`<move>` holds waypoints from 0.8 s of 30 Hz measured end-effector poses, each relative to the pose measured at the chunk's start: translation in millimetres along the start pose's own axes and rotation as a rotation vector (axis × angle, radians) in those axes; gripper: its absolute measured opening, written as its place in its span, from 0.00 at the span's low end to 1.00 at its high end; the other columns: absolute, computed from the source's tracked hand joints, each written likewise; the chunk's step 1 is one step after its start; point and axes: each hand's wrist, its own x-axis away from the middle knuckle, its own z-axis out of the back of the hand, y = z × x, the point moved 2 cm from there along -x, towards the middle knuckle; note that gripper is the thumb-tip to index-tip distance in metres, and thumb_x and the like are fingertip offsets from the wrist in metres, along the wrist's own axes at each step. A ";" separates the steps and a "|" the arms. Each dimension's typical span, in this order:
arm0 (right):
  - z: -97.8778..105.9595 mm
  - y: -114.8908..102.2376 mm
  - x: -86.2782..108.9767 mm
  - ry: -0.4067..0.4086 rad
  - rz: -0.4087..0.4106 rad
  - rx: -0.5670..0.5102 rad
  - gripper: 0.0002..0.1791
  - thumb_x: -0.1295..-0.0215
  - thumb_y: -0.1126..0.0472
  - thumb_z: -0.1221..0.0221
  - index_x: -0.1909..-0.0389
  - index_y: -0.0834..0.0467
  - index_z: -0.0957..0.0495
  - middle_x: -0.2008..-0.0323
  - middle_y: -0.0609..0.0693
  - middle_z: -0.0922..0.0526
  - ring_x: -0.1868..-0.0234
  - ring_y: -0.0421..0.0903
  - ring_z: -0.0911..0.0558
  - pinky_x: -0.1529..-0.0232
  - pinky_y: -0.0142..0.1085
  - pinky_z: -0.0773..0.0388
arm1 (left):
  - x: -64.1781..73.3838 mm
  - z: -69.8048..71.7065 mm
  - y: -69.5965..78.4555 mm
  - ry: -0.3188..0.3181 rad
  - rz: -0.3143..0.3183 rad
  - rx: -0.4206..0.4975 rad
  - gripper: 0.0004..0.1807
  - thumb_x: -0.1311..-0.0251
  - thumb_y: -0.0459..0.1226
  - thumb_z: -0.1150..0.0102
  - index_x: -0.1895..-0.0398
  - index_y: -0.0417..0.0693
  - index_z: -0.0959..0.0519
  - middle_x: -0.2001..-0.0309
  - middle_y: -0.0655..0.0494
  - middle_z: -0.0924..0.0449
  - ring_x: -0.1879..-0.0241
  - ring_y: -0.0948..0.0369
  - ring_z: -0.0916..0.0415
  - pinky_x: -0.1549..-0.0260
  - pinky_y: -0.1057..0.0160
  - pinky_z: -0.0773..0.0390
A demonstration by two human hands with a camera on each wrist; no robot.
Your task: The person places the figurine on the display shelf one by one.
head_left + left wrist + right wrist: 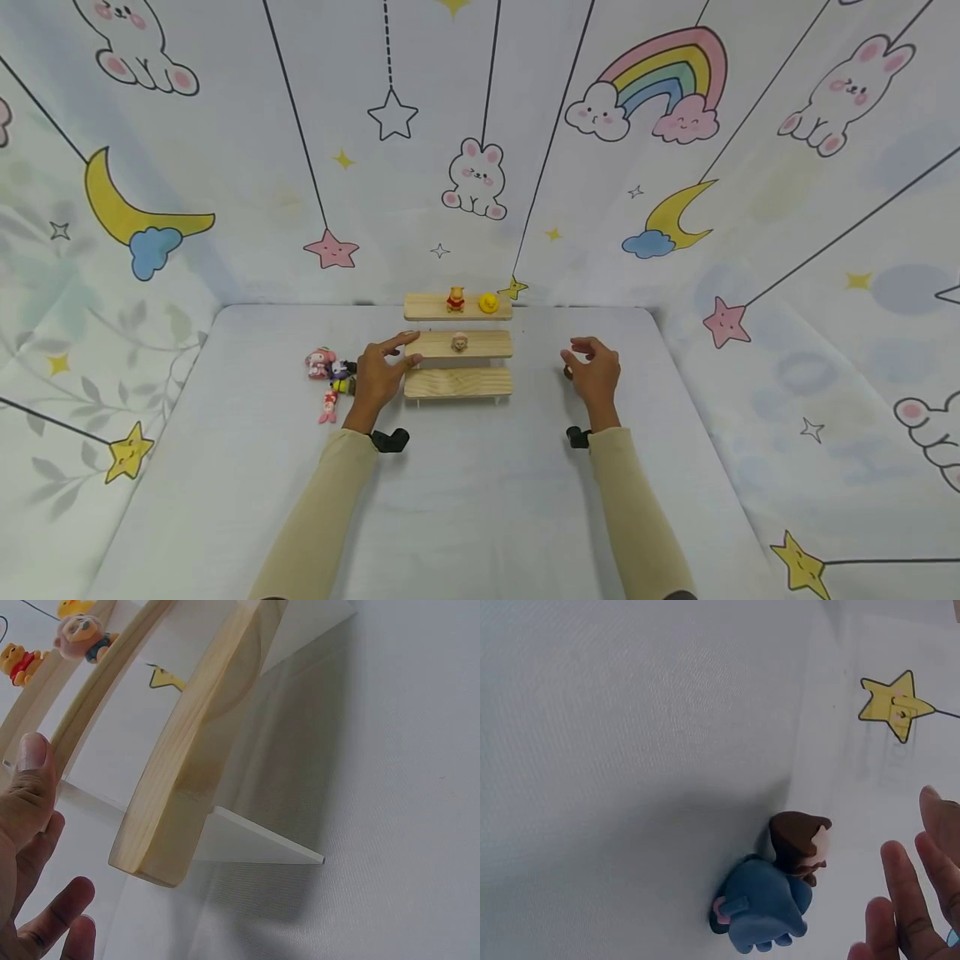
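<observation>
A three-tier wooden shelf (457,383) on white side supports stands at the middle of the table. My left hand (378,379) grips the left end of its middle tier, thumb at the front edge and index finger at the back. In the left wrist view the thumb (31,769) presses that plank while other fingers hang free. A monkey-like figurine (460,342) sits on the middle tier. My right hand (592,375), fingers loosely bent and holding nothing, hovers right of the shelf. Near it is a toy figurine (761,904) with a blue body and brown head, mostly hidden in the head view.
A bear figurine in a red shirt (455,300) and a yellow duck (488,302) sit on the top tier. Left of my left hand lies a cluster of several small figurines, including a pink one (319,362). Patterned cloth walls (480,250) surround the table.
</observation>
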 end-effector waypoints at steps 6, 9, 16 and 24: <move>0.6 8.5 -0.9 -0.016 -0.055 0.032 0.18 0.32 0.59 0.27 0.44 0.58 0.14 0.47 0.59 0.11 0.44 0.59 0.23 0.46 0.49 0.30 | 0.0 -0.4 -0.8 -0.006 0.018 0.002 0.24 0.36 0.47 0.27 0.35 0.67 0.15 0.30 0.57 0.19 0.39 0.45 0.22 0.39 0.40 0.25; 0.7 11.7 -0.5 -0.023 -0.089 0.049 0.19 0.32 0.58 0.27 0.43 0.57 0.14 0.45 0.59 0.11 0.44 0.60 0.23 0.44 0.53 0.30 | 0.2 -0.5 -0.2 -0.005 0.023 0.004 0.25 0.37 0.47 0.27 0.36 0.67 0.15 0.30 0.57 0.18 0.39 0.46 0.22 0.39 0.41 0.24; -3.2 22.4 -0.7 -0.030 -0.134 0.105 0.20 0.32 0.58 0.28 0.40 0.56 0.15 0.43 0.60 0.12 0.43 0.60 0.23 0.39 0.56 0.33 | 1.1 0.0 2.2 -0.001 0.007 -0.003 0.25 0.37 0.47 0.26 0.35 0.65 0.15 0.30 0.55 0.18 0.40 0.45 0.22 0.41 0.41 0.24; -6.5 25.0 0.0 -0.053 -0.147 0.126 0.21 0.31 0.57 0.28 0.39 0.56 0.16 0.43 0.61 0.13 0.41 0.63 0.24 0.34 0.59 0.35 | 1.0 -0.1 2.6 -0.004 0.023 -0.014 0.25 0.37 0.48 0.27 0.35 0.67 0.15 0.30 0.56 0.19 0.39 0.46 0.23 0.40 0.41 0.24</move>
